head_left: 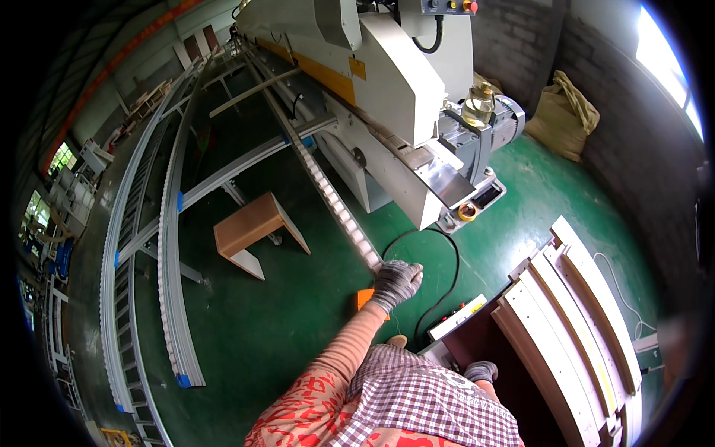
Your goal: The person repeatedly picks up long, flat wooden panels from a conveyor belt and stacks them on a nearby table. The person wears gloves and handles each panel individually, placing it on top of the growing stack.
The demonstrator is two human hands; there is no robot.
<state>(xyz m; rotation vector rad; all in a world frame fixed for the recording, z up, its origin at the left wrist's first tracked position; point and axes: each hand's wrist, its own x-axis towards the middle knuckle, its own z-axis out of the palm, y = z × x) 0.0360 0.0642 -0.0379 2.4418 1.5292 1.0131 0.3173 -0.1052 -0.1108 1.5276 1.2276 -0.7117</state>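
Observation:
My left hand (397,283), in a grey striped knit glove, is at the near end of a narrow roller rail (339,208). Its fingers are curled; whether they grip the rail's end or something small is hidden. An orange block-like object (364,299) shows just behind that wrist. Low at my right side, my right hand (481,371), gloved in grey too, is beside a dark brown surface (510,387) and the stack of long pale boards (570,328). Its fingers are mostly out of sight.
A long white machine (402,82) with a motor (510,119) stands ahead. Roller rails (175,261) and a crossbar (246,164) run along the left. A small brown stool-like piece (253,223) stands on the green floor. A black cable (457,261) loops near my feet; a sack (562,115) leans against the wall.

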